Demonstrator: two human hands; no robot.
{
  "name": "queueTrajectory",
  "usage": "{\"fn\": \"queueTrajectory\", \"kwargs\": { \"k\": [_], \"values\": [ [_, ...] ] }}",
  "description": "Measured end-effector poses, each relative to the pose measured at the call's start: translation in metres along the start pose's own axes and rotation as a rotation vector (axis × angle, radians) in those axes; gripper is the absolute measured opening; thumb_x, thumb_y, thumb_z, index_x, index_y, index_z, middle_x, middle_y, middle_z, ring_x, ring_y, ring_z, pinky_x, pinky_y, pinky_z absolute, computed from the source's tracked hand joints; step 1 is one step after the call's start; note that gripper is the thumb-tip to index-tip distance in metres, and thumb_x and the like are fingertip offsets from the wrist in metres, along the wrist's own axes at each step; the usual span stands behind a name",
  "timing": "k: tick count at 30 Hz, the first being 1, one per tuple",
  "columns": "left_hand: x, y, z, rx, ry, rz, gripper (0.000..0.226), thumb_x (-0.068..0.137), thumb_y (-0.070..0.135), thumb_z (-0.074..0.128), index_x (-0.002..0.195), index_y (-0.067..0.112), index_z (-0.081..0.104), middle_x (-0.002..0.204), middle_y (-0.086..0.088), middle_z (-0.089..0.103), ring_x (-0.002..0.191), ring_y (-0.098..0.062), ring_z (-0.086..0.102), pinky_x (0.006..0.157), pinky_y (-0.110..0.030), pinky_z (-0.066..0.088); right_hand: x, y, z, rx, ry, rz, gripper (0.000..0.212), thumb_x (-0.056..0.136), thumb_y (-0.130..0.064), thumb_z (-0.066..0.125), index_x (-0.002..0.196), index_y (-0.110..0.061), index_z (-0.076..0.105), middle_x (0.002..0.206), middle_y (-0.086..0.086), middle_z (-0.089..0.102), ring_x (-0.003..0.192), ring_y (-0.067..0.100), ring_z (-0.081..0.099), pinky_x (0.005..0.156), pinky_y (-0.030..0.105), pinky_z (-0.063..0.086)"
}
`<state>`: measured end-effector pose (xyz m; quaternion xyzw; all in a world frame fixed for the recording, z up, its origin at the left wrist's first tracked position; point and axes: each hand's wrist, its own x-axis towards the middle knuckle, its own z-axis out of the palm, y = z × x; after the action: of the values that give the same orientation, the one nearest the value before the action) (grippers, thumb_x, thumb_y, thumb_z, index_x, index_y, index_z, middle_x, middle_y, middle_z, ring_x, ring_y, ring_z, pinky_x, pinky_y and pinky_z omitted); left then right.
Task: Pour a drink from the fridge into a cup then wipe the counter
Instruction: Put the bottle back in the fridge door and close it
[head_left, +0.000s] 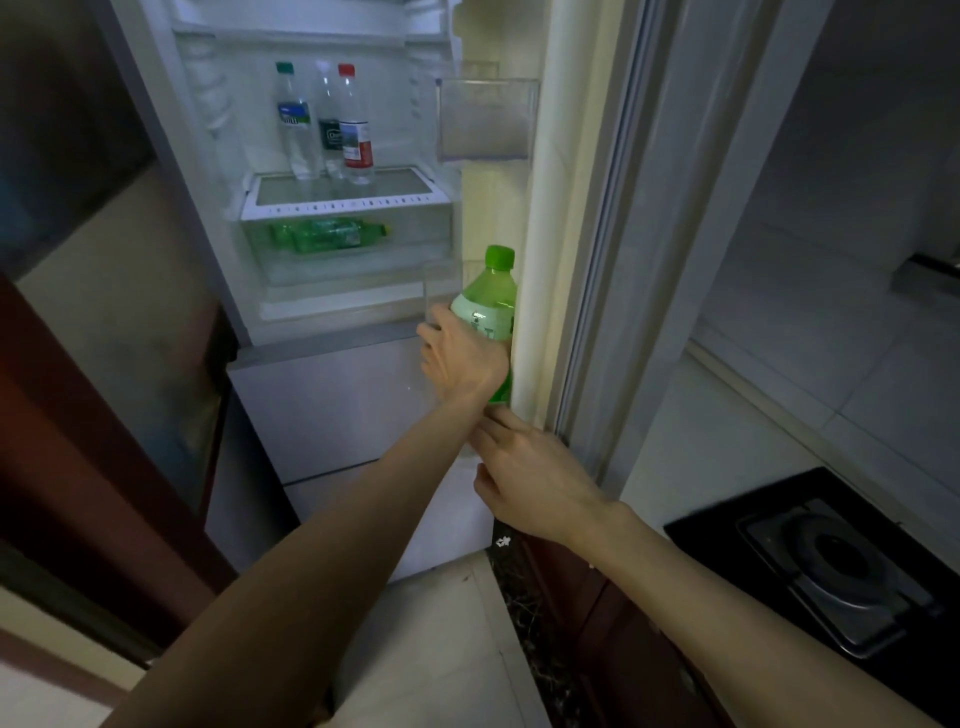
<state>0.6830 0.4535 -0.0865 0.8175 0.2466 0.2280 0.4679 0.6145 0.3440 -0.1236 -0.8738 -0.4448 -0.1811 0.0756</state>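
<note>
- The green plastic drink bottle with a green screw cap (491, 301) stands upright in the lower clear plastic door bin (441, 280) of the open white fridge (332, 405); it is on the right side, against the cream door seal (540, 260); the left hand (462, 358) has its fingers (430, 335) clamped round the bottle's labelled middle.
- The right hand (535, 483) sits just below, with its fingertips at the bottle's base and the bin's near edge; whether those fingers grip anything I cannot tell.
- The step in hand looks like getting the bottle out; lift it straight up until the base clears the bin's rim, then draw it nearer; keep it upright with the cap on.
- Edges to mind: the seal touches the bottle on the right; the upper clear door bin (485, 119) hangs well above the cap, so there is room to rise.
- Open room lies near and left, between the fridge body and the door; the dark brown wooden panel (78, 441) bounds the left.
- The black gas hob (831, 561) sits in the counter (727, 478) at near right; no cup is in view.
</note>
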Motion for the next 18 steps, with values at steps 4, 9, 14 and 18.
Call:
{"fn": "queueTrajectory", "kwargs": {
  "k": [4,9,14,18],
  "values": [
    [-0.003,-0.005,-0.008,0.038,-0.028,0.041,0.063,0.08,0.033,0.074,0.126,0.008,0.038,0.125,-0.014,0.045,0.113,-0.036,0.053,0.088,-0.041,0.044,0.001,-0.001,0.002,0.006,-0.017,0.006,0.043,0.071,-0.014,0.068,0.113,-0.004,0.067,0.112,0.008,0.069,0.108,0.021,0.061,0.071,0.027,0.054],
    [-0.001,0.003,-0.033,0.078,-0.064,0.193,0.083,0.081,0.047,0.071,0.145,0.012,0.031,0.138,-0.01,0.041,0.126,-0.029,0.046,0.095,-0.039,0.041,0.002,-0.002,0.008,-0.01,-0.06,0.005,0.045,0.072,-0.015,0.066,0.115,-0.003,0.068,0.133,0.014,0.06,0.126,0.024,0.054,0.094,0.03,0.051],
    [0.012,0.009,-0.052,0.229,-0.178,0.248,0.08,0.081,0.053,0.069,0.146,0.021,0.035,0.138,-0.012,0.045,0.121,-0.032,0.053,0.084,-0.032,0.04,0.003,-0.004,0.009,-0.013,-0.058,-0.007,0.042,0.069,-0.017,0.069,0.109,-0.005,0.071,0.133,0.013,0.06,0.125,0.024,0.055,0.093,0.029,0.051],
    [0.017,0.009,-0.057,0.338,-0.196,0.236,0.076,0.075,0.071,0.062,0.131,0.021,0.056,0.126,-0.013,0.056,0.12,-0.032,0.053,0.09,-0.039,0.046,0.004,-0.006,0.007,-0.019,-0.064,-0.006,0.041,0.066,-0.021,0.074,0.104,-0.007,0.073,0.127,0.012,0.065,0.122,0.023,0.058,0.091,0.027,0.052]
  ]
}}
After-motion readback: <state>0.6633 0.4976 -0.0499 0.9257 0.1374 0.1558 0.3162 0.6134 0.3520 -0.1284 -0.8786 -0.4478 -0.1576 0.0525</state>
